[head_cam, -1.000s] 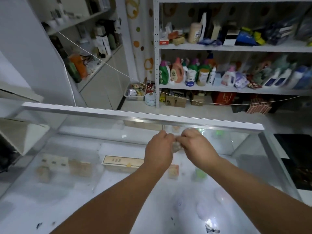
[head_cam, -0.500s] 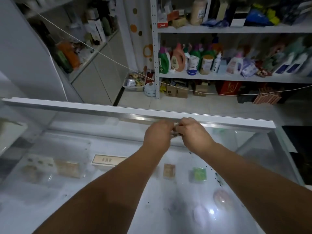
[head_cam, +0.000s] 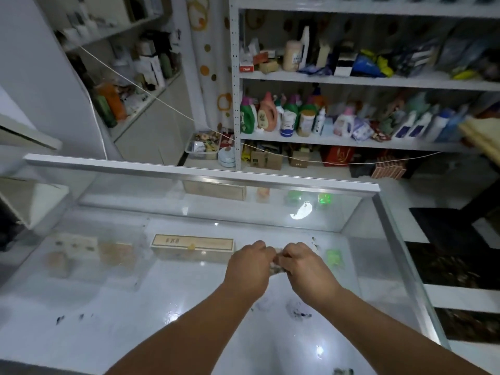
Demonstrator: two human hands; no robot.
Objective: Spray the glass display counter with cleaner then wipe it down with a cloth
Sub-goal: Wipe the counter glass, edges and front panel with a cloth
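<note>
The glass display counter [head_cam: 113, 307] fills the lower view, its top wet and smeared, with dark specks of dirt. My left hand [head_cam: 247, 267] and my right hand [head_cam: 305, 266] are held close together over the middle of the glass. Between them they grip a small crumpled greyish cloth [head_cam: 277, 267], mostly hidden by the fingers. No spray bottle is in view.
A metal rim [head_cam: 189, 173] runs along the counter's far edge and another [head_cam: 405, 266] down its right side. Boxes [head_cam: 192, 246] lie inside under the glass. Shelves of bottles [head_cam: 297, 117] stand beyond, with a string [head_cam: 162, 102] stretched across.
Both hands with the cloth have drawn back from the far rim toward me, to the middle of the glass. The view has tilted and shifted with them.
</note>
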